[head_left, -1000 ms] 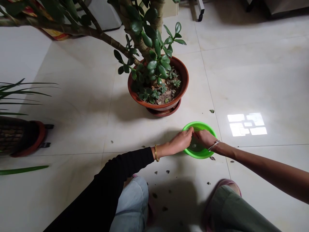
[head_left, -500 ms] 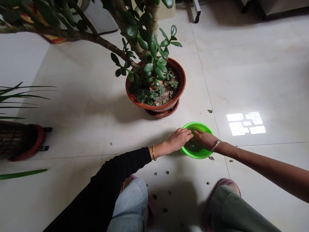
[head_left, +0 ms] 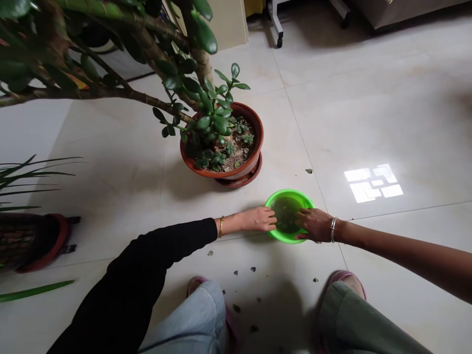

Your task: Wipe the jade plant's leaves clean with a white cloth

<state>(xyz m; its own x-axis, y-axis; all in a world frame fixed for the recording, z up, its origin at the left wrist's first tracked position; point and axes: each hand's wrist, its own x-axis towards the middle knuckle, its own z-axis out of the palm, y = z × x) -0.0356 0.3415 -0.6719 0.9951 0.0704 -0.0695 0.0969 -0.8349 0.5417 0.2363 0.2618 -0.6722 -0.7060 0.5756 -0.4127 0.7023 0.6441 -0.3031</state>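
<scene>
A bright green plastic basin point(head_left: 285, 240) with murky water point(head_left: 286, 211) in it sits on the tiled floor before me. At its left side my left hand point(head_left: 260, 219) holds the rim, fingers curled over the edge. Across from it, my right hand point(head_left: 314, 225) grips the right rim, its fingers inside the basin and the thumb along the near edge. Parts of the fingers are hidden behind the hands. Just beyond the basin stands a large jade plant point(head_left: 212, 113) in a reddish-brown pot point(head_left: 258, 147) on a saucer point(head_left: 239, 183).
Small fallen leaves point(head_left: 252, 269) are scattered on the tiles near my feet. A second potted plant point(head_left: 61, 236) on a wheeled base stands at the left, its long leaves reaching inward. A wheeled metal leg point(head_left: 278, 29) is at the back. Thick jade branches overhang the upper left.
My hands were close together over the water in the basin; now they are apart, one on each side of the rim. The view has shifted slightly.
</scene>
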